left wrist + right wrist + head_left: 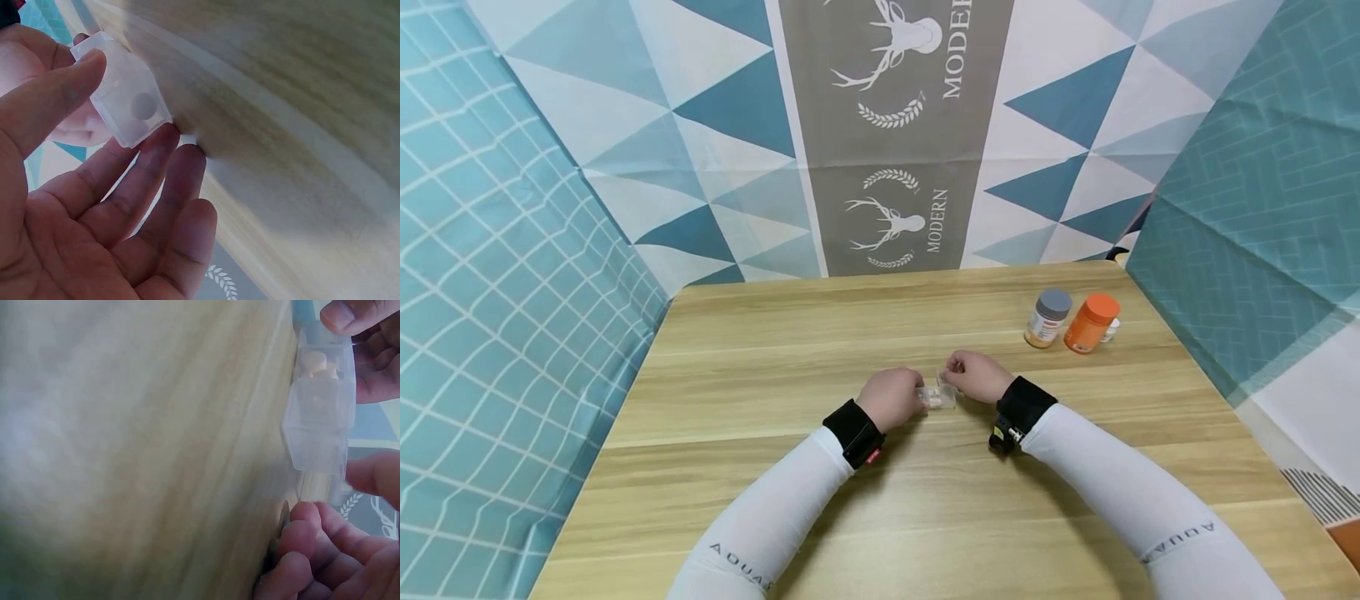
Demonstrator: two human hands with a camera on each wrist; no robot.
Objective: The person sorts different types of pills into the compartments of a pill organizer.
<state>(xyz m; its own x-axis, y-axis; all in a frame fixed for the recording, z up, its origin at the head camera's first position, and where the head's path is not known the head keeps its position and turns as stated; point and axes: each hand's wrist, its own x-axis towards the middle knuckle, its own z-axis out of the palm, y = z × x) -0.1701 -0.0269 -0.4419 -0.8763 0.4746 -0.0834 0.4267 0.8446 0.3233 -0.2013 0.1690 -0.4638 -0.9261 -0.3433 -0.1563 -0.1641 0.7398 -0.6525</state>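
Observation:
A small translucent pill box (936, 397) with compartments is between the two hands, just above or on the table. My left hand (892, 398) grips one end, its thumb (81, 75) on top and its fingers spread below. Through the plastic a round tablet (144, 106) shows. Pale tablets (315, 362) sit in a compartment near the left thumb in the right wrist view. At the opposite end my right hand (979, 377) has thumb and curled fingers about a clear flap of the box, apparently pinching it. Its exact contact is partly hidden.
A grey-capped bottle (1048, 318), an orange bottle (1092, 323) and a small white bottle (1110, 331) stand at the back right of the wooden table (760, 358). Patterned cloth (722, 150) hangs behind, with teal cloth on both sides.

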